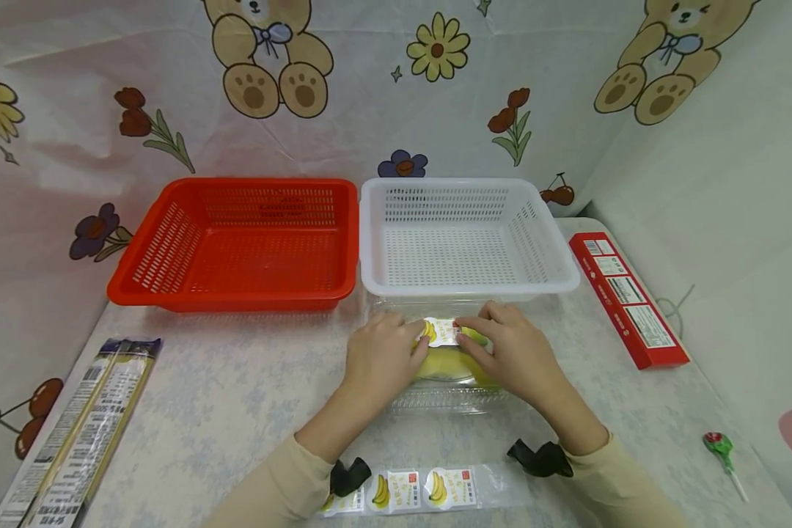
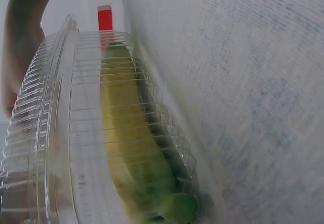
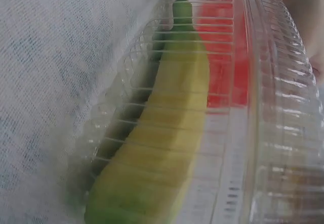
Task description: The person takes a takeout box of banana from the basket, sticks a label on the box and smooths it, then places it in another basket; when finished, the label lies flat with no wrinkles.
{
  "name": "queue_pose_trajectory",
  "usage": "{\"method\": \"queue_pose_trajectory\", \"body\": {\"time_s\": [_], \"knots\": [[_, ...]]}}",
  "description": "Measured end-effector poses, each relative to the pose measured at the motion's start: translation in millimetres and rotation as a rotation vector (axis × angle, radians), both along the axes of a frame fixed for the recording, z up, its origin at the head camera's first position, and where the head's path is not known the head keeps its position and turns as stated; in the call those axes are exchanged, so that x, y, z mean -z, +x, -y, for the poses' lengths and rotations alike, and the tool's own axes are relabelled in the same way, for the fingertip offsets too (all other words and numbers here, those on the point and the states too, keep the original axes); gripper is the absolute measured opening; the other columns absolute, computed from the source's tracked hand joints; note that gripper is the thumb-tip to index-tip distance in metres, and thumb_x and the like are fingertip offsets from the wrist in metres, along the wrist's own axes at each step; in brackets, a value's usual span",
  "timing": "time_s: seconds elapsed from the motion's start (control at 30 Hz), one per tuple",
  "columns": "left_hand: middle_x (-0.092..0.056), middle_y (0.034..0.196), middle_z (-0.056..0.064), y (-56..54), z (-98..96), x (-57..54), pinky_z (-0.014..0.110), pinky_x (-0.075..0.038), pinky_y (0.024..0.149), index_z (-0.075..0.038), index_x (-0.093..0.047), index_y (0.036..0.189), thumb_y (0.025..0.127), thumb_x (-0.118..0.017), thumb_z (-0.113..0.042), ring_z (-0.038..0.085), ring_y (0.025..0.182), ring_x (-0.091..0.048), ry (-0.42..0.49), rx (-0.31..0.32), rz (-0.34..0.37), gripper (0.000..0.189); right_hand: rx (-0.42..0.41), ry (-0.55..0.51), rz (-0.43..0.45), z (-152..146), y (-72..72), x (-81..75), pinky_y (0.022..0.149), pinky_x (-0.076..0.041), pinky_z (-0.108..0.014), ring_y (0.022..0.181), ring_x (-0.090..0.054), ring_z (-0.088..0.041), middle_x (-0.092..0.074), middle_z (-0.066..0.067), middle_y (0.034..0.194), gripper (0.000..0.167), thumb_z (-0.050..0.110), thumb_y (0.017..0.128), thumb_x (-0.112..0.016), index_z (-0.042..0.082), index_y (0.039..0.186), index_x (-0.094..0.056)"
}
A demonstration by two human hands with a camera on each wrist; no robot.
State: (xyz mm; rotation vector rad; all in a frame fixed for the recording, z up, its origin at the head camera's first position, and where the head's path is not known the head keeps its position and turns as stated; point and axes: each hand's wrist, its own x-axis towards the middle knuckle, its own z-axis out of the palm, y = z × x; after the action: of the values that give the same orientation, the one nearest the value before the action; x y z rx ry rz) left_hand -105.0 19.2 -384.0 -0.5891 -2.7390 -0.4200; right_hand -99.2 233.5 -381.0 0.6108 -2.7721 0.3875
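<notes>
A clear plastic clamshell box (image 1: 445, 402) lies in front of the white basket, with yellow-green bananas (image 1: 444, 363) inside. On its lid lies a white label (image 1: 444, 332) printed with bananas. My left hand (image 1: 383, 356) touches the label's left edge with its fingertips. From the other side, the index finger and thumb of my right hand (image 1: 511, 352) rest at the label's right edge, spread apart. Both wrist views look through the ribbed side wall at a banana (image 2: 126, 128), also a banana (image 3: 167, 113) with green ends. The palms are hidden.
A red basket (image 1: 234, 301) and a white basket (image 1: 468, 288) stand at the back. A strip of banana labels (image 1: 422, 490) lies in front. Long printed packets (image 1: 82, 433) lie left; a red box (image 1: 627, 301) and a lollipop (image 1: 719, 444) lie right.
</notes>
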Motion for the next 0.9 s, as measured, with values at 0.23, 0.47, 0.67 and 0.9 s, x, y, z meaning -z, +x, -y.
{"method": "queue_pose_trajectory", "body": {"time_s": [0.23, 0.47, 0.67, 0.9], "knots": [[-0.067, 0.081, -0.002, 1.1, 8.8, 2.7, 0.033, -0.053, 0.058, -0.022, -0.079, 0.098, 0.089, -0.069, -0.026, 0.019, 0.08, -0.063, 0.047, 0.0, -0.009, 0.014, 0.008, -0.023, 0.008, -6, 1.0, 0.5, 0.06, -0.039, -0.026, 0.076, -0.047, -0.014, -0.058, 0.0, 0.084, 0.03, 0.031, 0.085, -0.079, 0.017, 0.111, -0.077], [-0.062, 0.087, -0.001, 6.4, 19.3, 3.9, 0.029, -0.048, 0.053, -0.02, -0.077, 0.107, 0.088, -0.07, -0.031, 0.018, 0.085, -0.059, 0.144, -0.016, 0.001, 0.023, 0.015, -0.127, -0.008, -16, 1.7, 0.6, 0.061, -0.042, -0.028, 0.075, -0.051, -0.014, -0.059, -0.001, 0.088, 0.033, 0.03, 0.086, -0.077, 0.015, 0.116, -0.074], [-0.056, 0.092, -0.001, 14.1, 31.7, 3.9, 0.027, -0.04, 0.049, -0.028, -0.069, 0.123, 0.09, -0.065, -0.041, 0.015, 0.081, -0.053, 0.216, -0.081, 0.103, 0.036, 0.119, -0.227, 0.057, -45, -8.4, -7.1, 0.061, -0.04, -0.028, 0.08, -0.049, -0.017, -0.058, -0.004, 0.101, 0.042, 0.029, 0.09, -0.073, 0.015, 0.129, -0.065], [-0.055, 0.091, -0.001, 24.8, 43.6, 4.3, 0.028, -0.035, 0.045, -0.044, -0.049, 0.141, 0.092, -0.055, -0.056, 0.015, 0.076, -0.048, 0.202, -0.151, 0.274, 0.051, 0.291, -0.301, 0.187, -84, -30.9, -18.9, 0.065, -0.044, -0.031, 0.097, -0.045, -0.029, -0.044, -0.017, 0.124, 0.072, 0.043, 0.089, -0.071, 0.022, 0.151, -0.043]]}}
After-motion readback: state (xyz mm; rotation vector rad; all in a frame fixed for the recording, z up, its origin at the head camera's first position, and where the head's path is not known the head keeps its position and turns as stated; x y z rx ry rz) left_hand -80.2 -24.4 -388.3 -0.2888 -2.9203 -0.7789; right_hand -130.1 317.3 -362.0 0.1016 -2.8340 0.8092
